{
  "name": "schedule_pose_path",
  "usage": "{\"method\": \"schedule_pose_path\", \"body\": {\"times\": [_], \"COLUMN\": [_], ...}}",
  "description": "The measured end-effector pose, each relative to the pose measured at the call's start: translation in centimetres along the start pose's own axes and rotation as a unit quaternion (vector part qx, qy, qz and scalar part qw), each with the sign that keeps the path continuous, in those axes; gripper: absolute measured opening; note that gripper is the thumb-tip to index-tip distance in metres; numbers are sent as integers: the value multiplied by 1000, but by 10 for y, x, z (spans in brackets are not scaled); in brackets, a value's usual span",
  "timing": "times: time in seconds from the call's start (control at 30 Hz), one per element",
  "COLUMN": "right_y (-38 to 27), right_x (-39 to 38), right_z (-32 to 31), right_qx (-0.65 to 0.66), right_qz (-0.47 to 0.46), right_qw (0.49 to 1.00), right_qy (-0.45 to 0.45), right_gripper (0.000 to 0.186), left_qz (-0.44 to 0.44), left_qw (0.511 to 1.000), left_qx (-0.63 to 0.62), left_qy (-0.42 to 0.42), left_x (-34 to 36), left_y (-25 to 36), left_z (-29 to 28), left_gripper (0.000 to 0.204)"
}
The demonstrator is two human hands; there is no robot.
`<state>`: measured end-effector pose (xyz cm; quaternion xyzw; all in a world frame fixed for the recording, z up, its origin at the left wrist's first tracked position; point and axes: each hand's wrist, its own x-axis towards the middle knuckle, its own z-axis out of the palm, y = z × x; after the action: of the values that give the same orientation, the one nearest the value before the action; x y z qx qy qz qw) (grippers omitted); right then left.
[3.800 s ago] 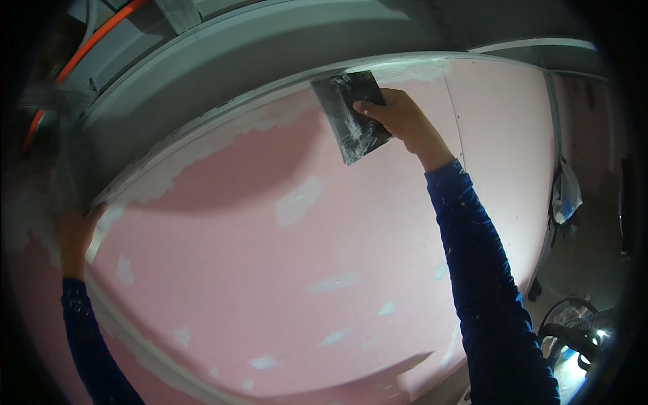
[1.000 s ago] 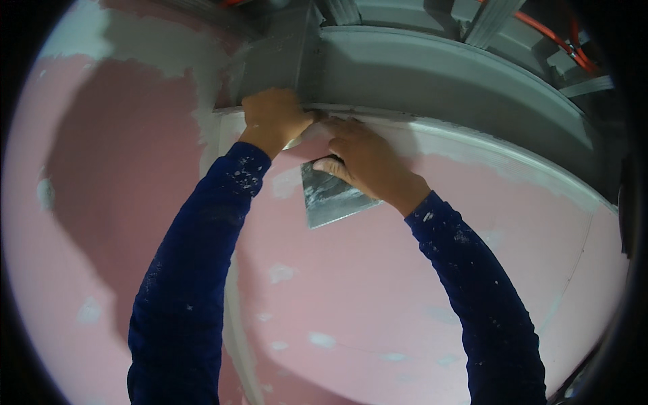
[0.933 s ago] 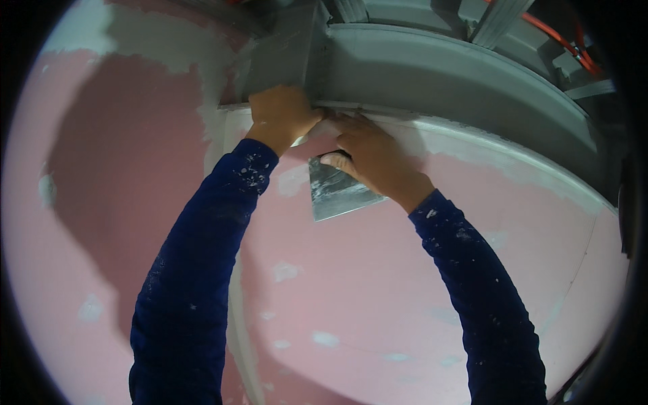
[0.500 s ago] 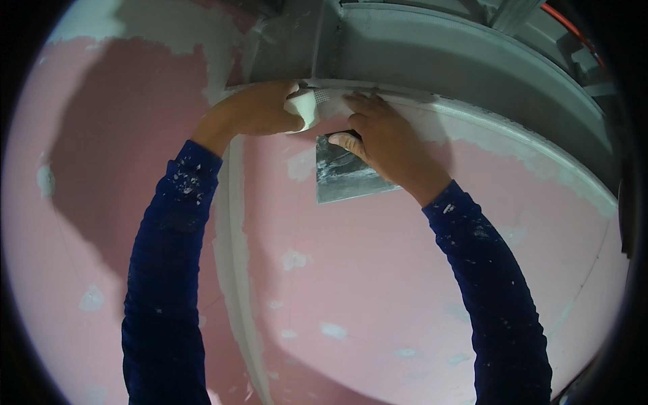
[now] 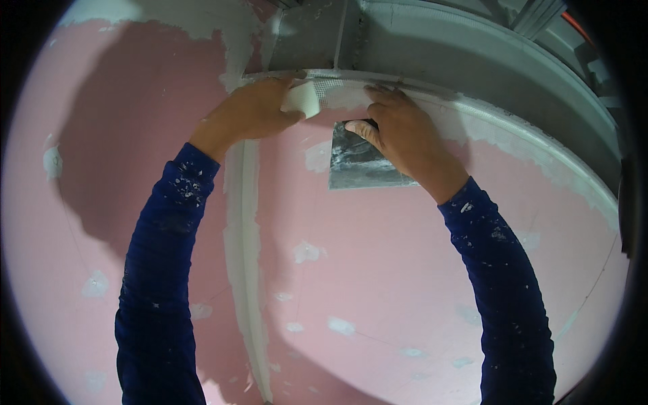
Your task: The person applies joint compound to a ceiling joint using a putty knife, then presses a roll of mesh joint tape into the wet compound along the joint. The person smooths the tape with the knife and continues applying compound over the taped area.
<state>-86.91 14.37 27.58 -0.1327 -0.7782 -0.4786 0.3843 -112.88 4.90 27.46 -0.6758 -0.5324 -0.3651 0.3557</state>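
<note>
Pink board (image 5: 405, 270), patched with pale filler (image 5: 341, 326), spreads before us beneath a grey metal beam (image 5: 472, 61), a pale seam (image 5: 247, 202) running down its left part. Near the board's top, our left hand (image 5: 253, 111) grips a white roll (image 5: 304, 101) (mesh strip (image 5: 329, 92) reaching right from it); farther right, our right hand (image 5: 408, 131) holds a smeared flat blade (image 5: 364, 162), thumb on its face.

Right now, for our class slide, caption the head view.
Near the top of a pink wall, the left hand holds white mesh tape, the right hand a flat blade.
</note>
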Motion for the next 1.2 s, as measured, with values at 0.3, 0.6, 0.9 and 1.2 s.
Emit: {"method": "schedule_pose_path", "body": {"times": [0.3,0.6,0.9,1.2], "right_y": [-3,-1,-6,-9], "right_x": [1,1,8,9], "right_z": [0,6,8,4], "right_qx": [-17,-18,16,21], "right_qz": [11,5,20,26], "right_qw": [1000,1000,999,999], "right_qy": [-9,13,19,8], "right_gripper": [58,56,56,56], "left_qz": [-50,-111,-135,-74], "left_qw": [989,983,971,959], "left_qx": [134,144,197,273], "left_qy": [39,-15,23,-27], "left_x": [-7,-30,-38,13], "left_y": [-11,-49,-58,-81], "left_z": [-17,-31,-55,-54], "left_gripper": [56,57,48,49]}}
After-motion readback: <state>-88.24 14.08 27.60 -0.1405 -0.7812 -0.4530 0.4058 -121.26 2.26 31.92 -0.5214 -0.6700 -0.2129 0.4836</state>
